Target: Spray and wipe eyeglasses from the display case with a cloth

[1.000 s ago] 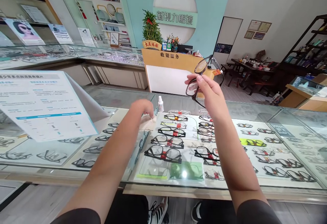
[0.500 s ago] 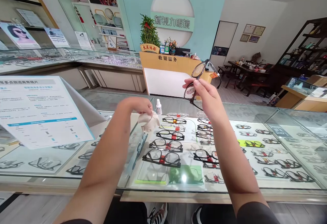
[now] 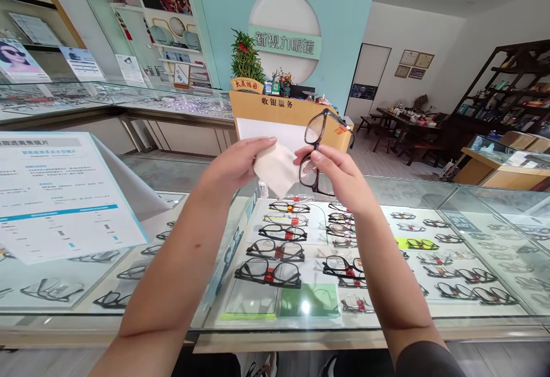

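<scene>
A pale cloth point(image 3: 277, 172) hangs from my left hand point(image 3: 236, 164), pinched between thumb and fingers. My right hand point(image 3: 337, 172) grips a pair of dark-framed glasses point(image 3: 317, 146) around the bridge, with the lenses one above the other and the temples unfolded to the right. Cloth and glasses are close side by side above the glass counter, with a small gap between them. Behind the cloth's lower edge, a small white bottle point(image 3: 263, 188) stands on the counter, mostly hidden.
Under the counter's glass top lie rows of glasses point(image 3: 275, 250) and a green card point(image 3: 309, 300). A printed sign point(image 3: 64, 193) stands at the left. A wooden cashier desk point(image 3: 249, 102) is beyond.
My left hand has lifted the cloth off the counter area and brought it up and right, near the glasses. My right hand has lowered slightly and the glasses have turned a little.
</scene>
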Available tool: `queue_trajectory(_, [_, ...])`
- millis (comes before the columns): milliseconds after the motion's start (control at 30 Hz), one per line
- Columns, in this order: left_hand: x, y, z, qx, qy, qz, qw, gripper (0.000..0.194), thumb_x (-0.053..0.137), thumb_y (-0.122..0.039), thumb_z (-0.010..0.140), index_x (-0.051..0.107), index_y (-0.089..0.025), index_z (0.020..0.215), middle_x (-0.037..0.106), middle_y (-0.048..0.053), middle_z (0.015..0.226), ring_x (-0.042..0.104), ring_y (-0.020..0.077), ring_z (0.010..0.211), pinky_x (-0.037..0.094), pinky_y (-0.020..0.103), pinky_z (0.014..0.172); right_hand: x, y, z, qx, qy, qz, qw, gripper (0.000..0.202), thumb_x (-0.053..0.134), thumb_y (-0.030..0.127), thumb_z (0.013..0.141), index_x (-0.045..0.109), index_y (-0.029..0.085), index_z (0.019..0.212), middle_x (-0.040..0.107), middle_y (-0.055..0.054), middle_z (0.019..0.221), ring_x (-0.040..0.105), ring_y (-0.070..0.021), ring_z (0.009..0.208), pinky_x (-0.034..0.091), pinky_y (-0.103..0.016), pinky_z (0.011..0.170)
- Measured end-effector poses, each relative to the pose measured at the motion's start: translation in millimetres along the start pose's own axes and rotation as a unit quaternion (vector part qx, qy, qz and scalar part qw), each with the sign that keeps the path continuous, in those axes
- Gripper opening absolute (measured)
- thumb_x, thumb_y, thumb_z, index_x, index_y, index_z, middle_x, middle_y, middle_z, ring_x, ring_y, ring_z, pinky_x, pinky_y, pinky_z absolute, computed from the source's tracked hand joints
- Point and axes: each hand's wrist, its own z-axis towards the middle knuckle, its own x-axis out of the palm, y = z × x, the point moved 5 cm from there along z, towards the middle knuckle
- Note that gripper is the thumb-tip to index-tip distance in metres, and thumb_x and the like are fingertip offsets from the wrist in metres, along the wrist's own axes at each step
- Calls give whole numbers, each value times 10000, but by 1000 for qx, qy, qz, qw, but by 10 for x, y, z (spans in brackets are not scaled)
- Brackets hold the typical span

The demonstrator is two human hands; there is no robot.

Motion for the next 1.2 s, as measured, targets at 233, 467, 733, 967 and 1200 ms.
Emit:
queue_trajectory(233, [217,-59,-40,64,47,-102,992,282,856,-418,857,765,-155,901,749,59,771,668,189,654,547,310,612,87,3,-27,2,88,24,996,312,587,438,1114,807,223,1163,776,-53,1092,643,-193,1009,529,-352,966])
queue_trajectory(467, [230,-139,-75,62,55,-183,980,203,719,-222,816,815,-124,965,779,82,896,721,197,794,608,303,706,54,56,-26,-8,80,11,997,325,559,422,1127,801,206,1100,775,-60,1113,648,-194,1038,502,-339,993])
queue_trajectory(733, [302,-86,-104,99,45,-121,987,440,986,-439,740,763,-190,1026,757,40,860,670,168,687,553,308,645,72,23,-24,-12,92,19,995,371,547,487,1140,812,228,1126,768,-48,1098,625,-188,1020,492,-324,973])
queue_trajectory(967, [469,-69,-170,122,7,-91,988,655,1011,-639,668,522,-255,874,640,-66,672,524,113,460,409,272,439,178,-34,-19,23,109,-29,993,459,532,605,1110,764,227,991,701,-42,1004,606,-205,975,529,-337,924])
queue_trajectory(1200, [603,-95,-236,129,22,-62,989,642,962,-708,709,588,-249,957,614,-70,638,462,87,421,361,263,429,172,-38,-22,24,93,-26,995,429,562,596,1098,735,241,930,701,-45,967,633,-226,996,556,-363,911])
